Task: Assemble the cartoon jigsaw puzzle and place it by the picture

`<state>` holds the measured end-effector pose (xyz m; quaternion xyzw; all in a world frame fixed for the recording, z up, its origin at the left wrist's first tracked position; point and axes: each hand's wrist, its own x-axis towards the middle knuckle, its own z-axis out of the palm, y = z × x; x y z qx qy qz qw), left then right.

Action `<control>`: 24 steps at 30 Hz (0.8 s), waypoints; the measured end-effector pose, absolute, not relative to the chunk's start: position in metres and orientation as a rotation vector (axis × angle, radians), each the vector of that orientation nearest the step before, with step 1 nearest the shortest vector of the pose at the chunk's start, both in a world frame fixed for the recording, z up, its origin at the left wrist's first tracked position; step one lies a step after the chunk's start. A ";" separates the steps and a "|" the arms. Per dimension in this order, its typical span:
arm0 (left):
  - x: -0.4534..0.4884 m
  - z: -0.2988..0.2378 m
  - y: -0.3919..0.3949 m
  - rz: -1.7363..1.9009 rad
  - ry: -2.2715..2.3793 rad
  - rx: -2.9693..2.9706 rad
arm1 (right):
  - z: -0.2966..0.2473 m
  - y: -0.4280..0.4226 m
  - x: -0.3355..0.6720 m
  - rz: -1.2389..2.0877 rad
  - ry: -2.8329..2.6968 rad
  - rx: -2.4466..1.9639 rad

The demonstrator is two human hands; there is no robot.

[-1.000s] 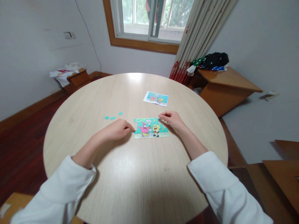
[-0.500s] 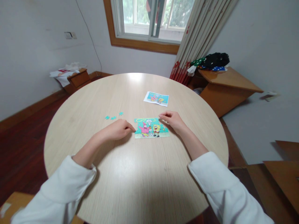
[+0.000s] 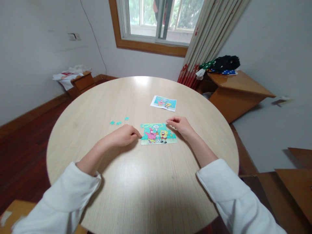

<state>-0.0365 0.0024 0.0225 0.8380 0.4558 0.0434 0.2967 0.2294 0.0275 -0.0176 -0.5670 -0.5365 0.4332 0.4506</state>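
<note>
A nearly assembled jigsaw puzzle (image 3: 158,135) with cartoon figures lies flat in front of me, its upper edge looking uneven at the corners. My left hand (image 3: 126,135) is curled, its pointing fingertip holding the puzzle's left edge. At the upper right corner, my right hand (image 3: 179,124) has thumb and fingers pinched together; whatever is between them is too small to make out. Three loose turquoise puzzle pieces (image 3: 119,123) lie beyond my left hand. Behind the puzzle rests a printed reference picture (image 3: 163,103) of the same scene, its paper slightly bent.
The round wooden table (image 3: 146,185) fills the middle of the view. A window (image 3: 156,22) and a curtain (image 3: 207,35) are at the back. On the right stands a tilted-looking brown cabinet (image 3: 239,87) with cloths on top; a low wooden stool (image 3: 84,83) with papers or cloth is at left.
</note>
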 end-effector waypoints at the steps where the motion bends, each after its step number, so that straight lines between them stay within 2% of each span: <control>1: -0.037 0.022 0.002 0.119 1.209 2.228 | -0.018 0.028 0.230 1.068 -1.331 -1.399; 24: -0.036 0.021 0.004 0.118 1.212 2.220 | -0.017 0.028 0.230 1.054 -1.346 -1.398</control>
